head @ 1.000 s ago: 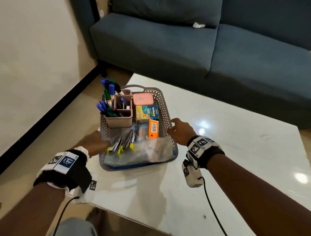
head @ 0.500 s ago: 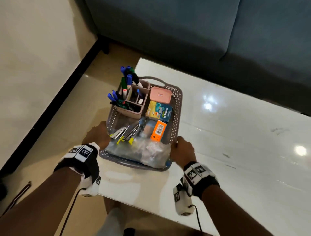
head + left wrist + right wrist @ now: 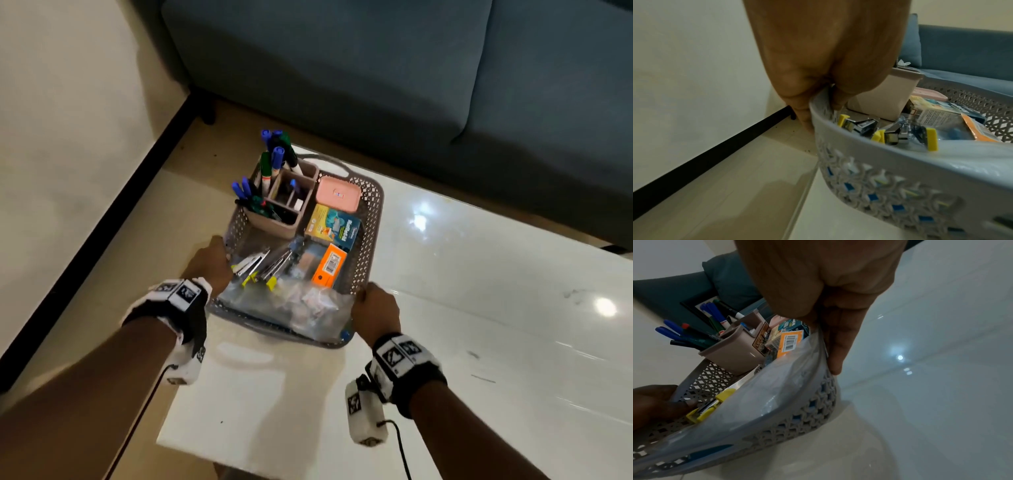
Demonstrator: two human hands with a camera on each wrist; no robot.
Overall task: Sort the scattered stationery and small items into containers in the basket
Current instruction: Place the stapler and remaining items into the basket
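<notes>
Gripping the grey lattice basket at its near corners, the left hand curls thumb inside and fingers outside the rim, and the right hand pinches the opposite rim the same way. It sits at the corner of a glossy white table — a blue sofa just beyond. Inside: a beige pen holder with markers, a pink case, an orange box, yellow-tipped clips, and a clear plastic bag bulging over the near rim.

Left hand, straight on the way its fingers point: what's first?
Probably nothing new: the left hand already grips the basket rim. Beyond it, likely the pink organizer; depth is unclear.
</notes>
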